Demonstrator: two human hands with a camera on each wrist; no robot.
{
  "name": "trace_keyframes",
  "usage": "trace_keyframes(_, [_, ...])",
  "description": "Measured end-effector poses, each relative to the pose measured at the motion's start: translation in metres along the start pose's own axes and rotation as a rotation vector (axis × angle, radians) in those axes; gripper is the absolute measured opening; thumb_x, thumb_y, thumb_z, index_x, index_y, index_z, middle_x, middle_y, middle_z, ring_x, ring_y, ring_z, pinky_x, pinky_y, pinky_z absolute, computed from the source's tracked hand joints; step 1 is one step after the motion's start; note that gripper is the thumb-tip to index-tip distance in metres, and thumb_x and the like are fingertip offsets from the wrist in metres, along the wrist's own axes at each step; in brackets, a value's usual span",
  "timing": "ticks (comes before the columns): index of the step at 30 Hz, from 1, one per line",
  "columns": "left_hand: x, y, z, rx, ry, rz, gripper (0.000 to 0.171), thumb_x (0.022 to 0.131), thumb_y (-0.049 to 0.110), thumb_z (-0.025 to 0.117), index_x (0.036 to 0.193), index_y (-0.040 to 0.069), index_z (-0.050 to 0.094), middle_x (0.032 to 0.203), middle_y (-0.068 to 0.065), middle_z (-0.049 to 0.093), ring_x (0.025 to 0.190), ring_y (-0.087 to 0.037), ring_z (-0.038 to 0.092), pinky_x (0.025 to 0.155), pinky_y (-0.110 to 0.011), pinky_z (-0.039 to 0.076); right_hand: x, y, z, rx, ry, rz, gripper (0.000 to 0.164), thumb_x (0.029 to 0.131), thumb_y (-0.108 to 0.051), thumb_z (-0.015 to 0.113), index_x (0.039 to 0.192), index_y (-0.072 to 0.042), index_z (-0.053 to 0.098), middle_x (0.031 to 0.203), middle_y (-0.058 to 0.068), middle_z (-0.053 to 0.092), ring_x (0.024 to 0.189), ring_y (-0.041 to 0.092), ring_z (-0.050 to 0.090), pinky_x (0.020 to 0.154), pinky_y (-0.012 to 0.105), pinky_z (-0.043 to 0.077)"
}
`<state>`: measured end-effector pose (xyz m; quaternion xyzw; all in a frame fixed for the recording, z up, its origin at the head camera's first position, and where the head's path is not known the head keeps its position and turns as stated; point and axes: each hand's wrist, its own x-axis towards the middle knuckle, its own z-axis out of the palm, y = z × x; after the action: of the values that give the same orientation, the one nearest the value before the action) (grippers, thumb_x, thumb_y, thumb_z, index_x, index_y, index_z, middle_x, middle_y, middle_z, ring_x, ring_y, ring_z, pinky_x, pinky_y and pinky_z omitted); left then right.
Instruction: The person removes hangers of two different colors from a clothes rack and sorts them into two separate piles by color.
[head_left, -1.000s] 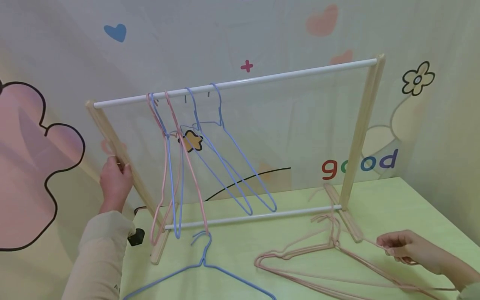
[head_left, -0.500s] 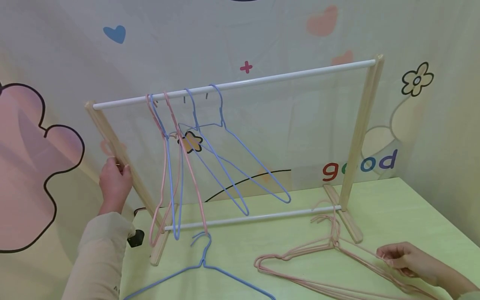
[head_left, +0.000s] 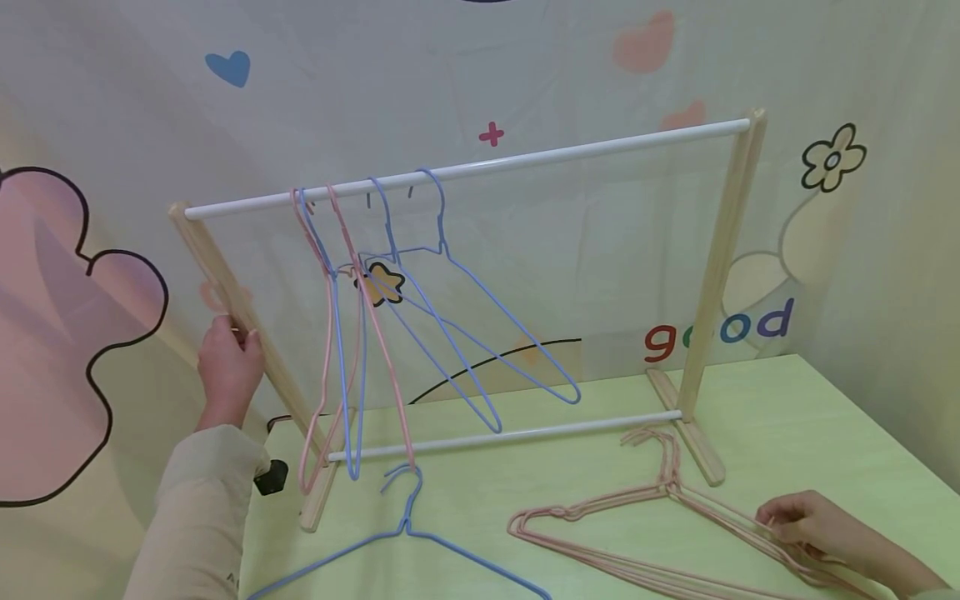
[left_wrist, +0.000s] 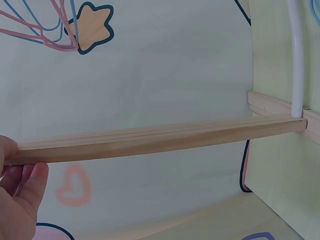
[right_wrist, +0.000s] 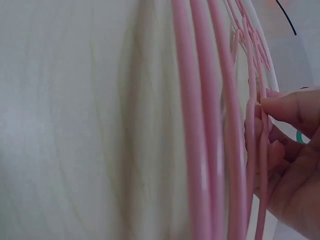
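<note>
My left hand (head_left: 228, 367) grips the left wooden post (head_left: 283, 392) of a small clothes rack; in the left wrist view, thumb and fingers close around the bare post (left_wrist: 160, 140). At the table's right, my right hand (head_left: 821, 529) pinches one arm of a pink hanger (right_wrist: 263, 150) between thumb and fingers. That hanger lies against several other pink hangers (head_left: 622, 497), stacked with hooks toward the rack. Several pink and blue hangers hang from the white top rail (head_left: 555, 156), bunched toward its left half. The rightmost is a blue hanger (head_left: 510, 312), turned sideways.
A single blue hanger (head_left: 408, 517) lies on the pale green table (head_left: 465, 492) in front, partly out of frame. The white lower rail (head_left: 585, 429) joins the rack's wooden feet (head_left: 701, 450). A small black object (head_left: 272, 477) is at the table's left edge. Behind hangs a patterned curtain.
My right hand has lowered, bringing the pink hanger down against the stack. The rightmost hanging blue hanger has swung to the right. My left hand stays on the post.
</note>
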<state>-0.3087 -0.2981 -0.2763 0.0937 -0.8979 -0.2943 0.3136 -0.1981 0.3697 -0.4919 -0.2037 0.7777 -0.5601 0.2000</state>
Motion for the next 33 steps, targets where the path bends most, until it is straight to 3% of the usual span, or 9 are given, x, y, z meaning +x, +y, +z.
trace_keyframes(6, [0.001, -0.001, 0.001, 0.006, 0.012, 0.008, 0.03, 0.09, 0.016, 0.041, 0.109, -0.007, 0.044, 0.098, -0.025, 0.051, 0.091, -0.039, 0.048, 0.081, -0.049, 0.036, 0.002, -0.005, 0.002, -0.162, 0.047, -0.009, 0.019, 0.08, 0.004, 0.048, 0.091, 0.02, 0.049, 0.068, -0.014, 0.047, 0.053, -0.004, 0.036, 0.039, 0.023, 0.028])
trace_keyframes(12, [0.001, -0.002, 0.002, 0.007, 0.015, 0.02, 0.03, 0.09, 0.016, 0.041, 0.109, -0.007, 0.045, 0.098, -0.025, 0.051, 0.09, -0.039, 0.048, 0.08, -0.05, 0.036, 0.004, -0.011, 0.0, -0.37, 0.131, 0.008, 0.016, 0.077, 0.003, 0.053, 0.089, 0.014, 0.055, 0.071, -0.011, 0.047, 0.063, -0.005, 0.038, 0.052, 0.02, 0.033])
trace_keyframes(19, [0.001, -0.002, 0.002, 0.011, 0.016, 0.02, 0.03, 0.091, 0.016, 0.041, 0.109, -0.007, 0.045, 0.098, -0.025, 0.051, 0.09, -0.039, 0.048, 0.08, -0.05, 0.036, 0.013, -0.031, 0.0, -0.394, 0.13, 0.073, 0.021, 0.08, -0.002, 0.053, 0.096, 0.011, 0.056, 0.076, -0.002, 0.051, 0.064, -0.004, 0.04, 0.053, 0.02, 0.037])
trace_keyframes(23, [0.001, -0.002, 0.001, 0.006, 0.016, 0.018, 0.03, 0.091, 0.016, 0.041, 0.109, -0.007, 0.045, 0.098, -0.025, 0.051, 0.09, -0.039, 0.048, 0.081, -0.05, 0.036, 0.024, -0.05, 0.001, -0.387, 0.114, 0.019, 0.023, 0.082, -0.003, 0.053, 0.099, 0.013, 0.053, 0.077, -0.003, 0.051, 0.064, -0.003, 0.041, 0.05, 0.021, 0.039])
trace_keyframes(27, [0.001, -0.001, 0.001, 0.004, 0.018, 0.017, 0.029, 0.09, 0.016, 0.041, 0.109, -0.007, 0.045, 0.097, -0.025, 0.051, 0.09, -0.039, 0.048, 0.081, -0.049, 0.037, 0.037, -0.07, 0.001, -0.408, 0.086, -0.061, 0.024, 0.083, -0.003, 0.054, 0.099, 0.014, 0.052, 0.079, -0.004, 0.053, 0.069, -0.004, 0.044, 0.056, 0.019, 0.043])
trace_keyframes(33, [0.001, -0.001, 0.001, 0.003, 0.021, 0.014, 0.029, 0.09, 0.016, 0.041, 0.108, -0.007, 0.045, 0.097, -0.024, 0.051, 0.089, -0.039, 0.048, 0.079, -0.049, 0.037, 0.057, -0.106, 0.004, -0.441, 0.069, -0.055, 0.026, 0.083, -0.005, 0.055, 0.102, 0.011, 0.053, 0.087, 0.006, 0.057, 0.074, -0.004, 0.047, 0.063, 0.019, 0.047])
